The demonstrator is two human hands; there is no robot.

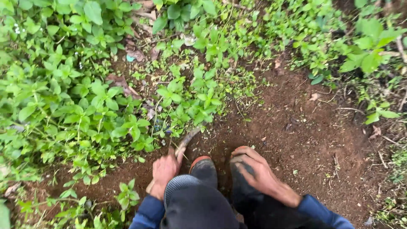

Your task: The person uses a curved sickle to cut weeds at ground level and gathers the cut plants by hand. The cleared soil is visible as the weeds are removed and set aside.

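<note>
**Curved blade at the edge of the weeds**

While the person crouches over the bare red soil [305, 140], the left hand [163, 171] is clenched around the handle of a small curved blade [186, 142], a sickle-like tool whose tip points up and away toward the low green weeds [85, 106]. The blade lies just at the border where the leafy growth meets the cleared earth, its end touching or nearly touching the nearest stems; I cannot tell which. The right hand [258, 171] rests flat on the right boot [241, 178], fingers spread and loose, grasping nothing. The left boot [204, 168], dark with an orange rim, sits just beside the tool hand.

By the look of it, the tool is light and stiff, with a worn, dull, earth-stained blade; the safe place to hold it is the handle, low down, where the fist already closes. The edge side is not something to touch. Soil on the skin may make the handle a little slippery.

Around them, weeds crowd the left and top of the view, dense and soft-stemmed. Dry leaves [123, 82] and thin twigs [381, 157] lie scattered on the ground. The boots stand close to the blade's path, and so does the dark cap [190, 199] low in view
</note>
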